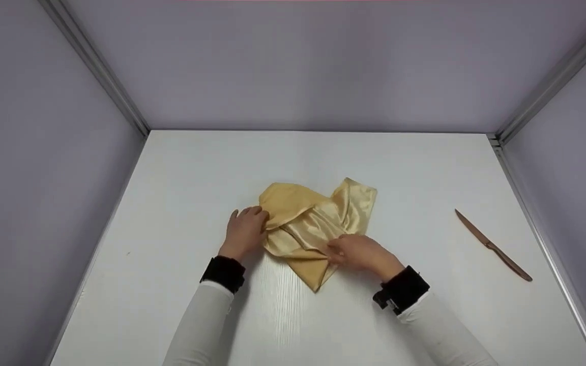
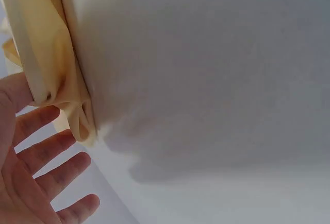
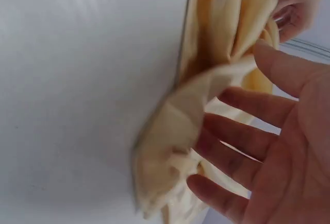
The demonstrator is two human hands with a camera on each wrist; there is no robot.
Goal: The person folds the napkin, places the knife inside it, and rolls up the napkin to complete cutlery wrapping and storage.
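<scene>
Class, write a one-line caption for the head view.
Both hands, left and right, rest on a gold cloth; a knife lies apart.

Right wrist view: cloth [image 3: 175, 131] blurs at its lower fold, right hand [image 3: 278, 147] cut off by frame edge. Left wrist view: left hand [image 2: 31, 167] cropped at the corner, thumb tip hidden behind cloth.
</scene>
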